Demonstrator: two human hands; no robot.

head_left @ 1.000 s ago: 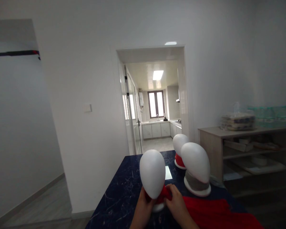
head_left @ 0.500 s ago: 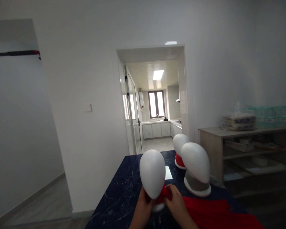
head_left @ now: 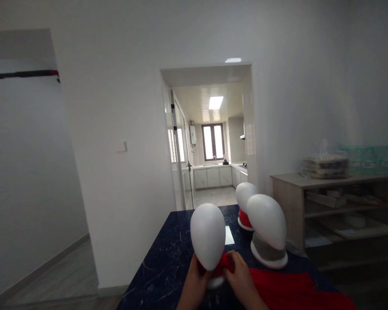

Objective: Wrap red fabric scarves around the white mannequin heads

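Down at the near edge of the dark blue marbled worktop [head_left: 168,262], the person's left hand [head_left: 194,280] and right hand [head_left: 241,277] meet at the neck of a smooth white egg-shaped mannequin head [head_left: 208,236]. Both hands are closed, pinching a bright red fabric scarf [head_left: 224,263] that is bunched round the neck of that head. The left hand grips the cloth on the left side, the right hand on the right, fingers curled in tight. From the right hand the red scarf trails away to the right and near, lying loose across the worktop.

Just right of it and a little farther stands a second white mannequin head with a grey band round its neck [head_left: 267,230], tilted to the right. Behind that one, partly hidden, is a third white mannequin head with a red band at its base [head_left: 245,202].

To the far right, a pale wooden shelf unit [head_left: 287,206] carries wrapped packs on top. Straight ahead, an open doorway [head_left: 210,137] gives onto a bright kitchen with white cabinets and a window.
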